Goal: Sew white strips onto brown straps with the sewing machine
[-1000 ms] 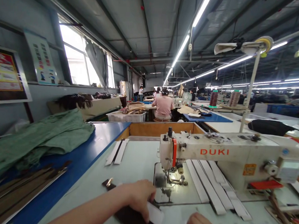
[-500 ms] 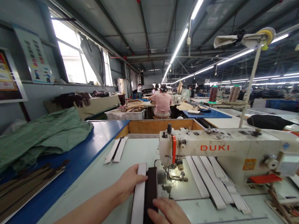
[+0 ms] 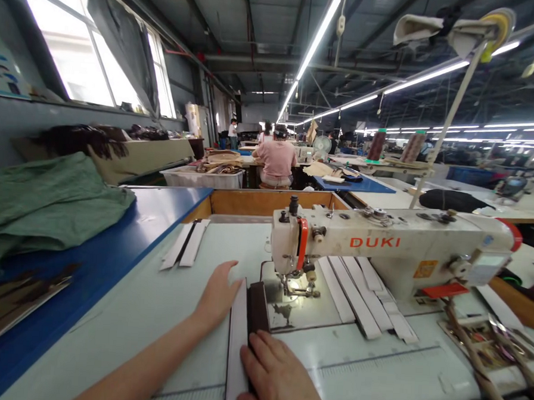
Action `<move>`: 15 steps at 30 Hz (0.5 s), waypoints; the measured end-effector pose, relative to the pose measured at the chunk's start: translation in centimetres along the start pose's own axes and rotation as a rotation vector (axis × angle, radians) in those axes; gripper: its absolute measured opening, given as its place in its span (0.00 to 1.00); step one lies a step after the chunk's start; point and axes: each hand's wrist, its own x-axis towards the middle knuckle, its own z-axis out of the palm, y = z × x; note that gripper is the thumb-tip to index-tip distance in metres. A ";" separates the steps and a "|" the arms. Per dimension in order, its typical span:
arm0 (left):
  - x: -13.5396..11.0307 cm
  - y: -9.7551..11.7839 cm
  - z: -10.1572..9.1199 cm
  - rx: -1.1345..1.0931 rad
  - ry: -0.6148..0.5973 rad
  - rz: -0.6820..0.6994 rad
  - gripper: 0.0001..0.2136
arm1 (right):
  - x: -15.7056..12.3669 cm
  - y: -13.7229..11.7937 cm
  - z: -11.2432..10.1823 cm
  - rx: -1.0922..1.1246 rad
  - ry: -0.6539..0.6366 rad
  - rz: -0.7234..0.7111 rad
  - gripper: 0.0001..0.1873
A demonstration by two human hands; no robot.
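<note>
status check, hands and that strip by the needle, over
Left hand flat on the table beside the white strip. Right hand pressing down the dark strip. Both strips left of the presser foot, not under it. Path clear.

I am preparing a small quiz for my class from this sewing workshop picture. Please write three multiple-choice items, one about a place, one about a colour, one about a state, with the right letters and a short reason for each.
1. Where does the left hand rest?
A. On the table left of the white strip
B. On top of the sewing machine
C. On the green cloth

2. What colour is the word DUKI on the machine?
A. Blue
B. Orange-red
C. Black

3. How is the right hand?
A. Lifted in the air, holding scissors
B. Closed in a fist around a thread cone
C. Lying flat on the dark strip

Answers:
1 A, the palm lies on the pale tabletop beside the strip's left edge.
2 B, the letters are orange-red on the cream body.
3 C, the fingers lie spread over the near end of the dark piece.
</note>
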 end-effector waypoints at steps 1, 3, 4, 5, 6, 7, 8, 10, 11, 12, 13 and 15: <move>-0.6 -0.1 0.0 0.021 0.007 0.047 0.17 | 0.0 -0.1 -0.1 -0.003 0.011 -0.007 0.32; -2.4 -0.8 0.1 0.057 -0.027 0.153 0.19 | -0.1 0.1 -0.6 -0.026 0.067 -0.037 0.30; -3.5 -1.4 0.1 0.088 -0.064 0.222 0.19 | -0.3 0.3 -1.1 -0.049 0.114 -0.053 0.29; -4.5 -2.2 0.2 0.230 -0.128 0.367 0.21 | -0.5 0.7 -1.9 -0.085 0.170 -0.053 0.26; -5.3 -3.0 0.1 0.369 -0.196 0.489 0.22 | -0.7 1.2 -3.0 -0.145 0.219 -0.019 0.23; -5.9 -3.8 0.0 0.476 -0.234 0.577 0.22 | -1.0 1.8 -4.1 -0.211 0.266 0.039 0.21; -6.3 -4.4 -0.2 0.549 -0.245 0.623 0.22 | -1.3 2.5 -5.4 -0.295 0.296 0.134 0.19; -6.3 -5.2 -0.9 0.615 -0.289 0.679 0.22 | -1.7 4.2 -7.8 -0.436 0.309 0.335 0.19; -6.0 -5.3 -1.2 0.619 -0.308 0.694 0.22 | -1.9 5.0 -8.7 -0.468 0.310 0.402 0.20; -5.7 -5.3 -1.6 0.613 -0.330 0.705 0.22 | -1.9 5.8 -9.3 -0.495 0.298 0.462 0.18; -5.3 -5.1 -1.8 0.605 -0.345 0.710 0.22 | -1.8 6.5 -9.7 -0.511 0.284 0.504 0.16; -4.8 -4.6 -2.1 0.596 -0.353 0.702 0.22 | -1.5 7.4 -9.9 -0.542 0.250 0.564 0.12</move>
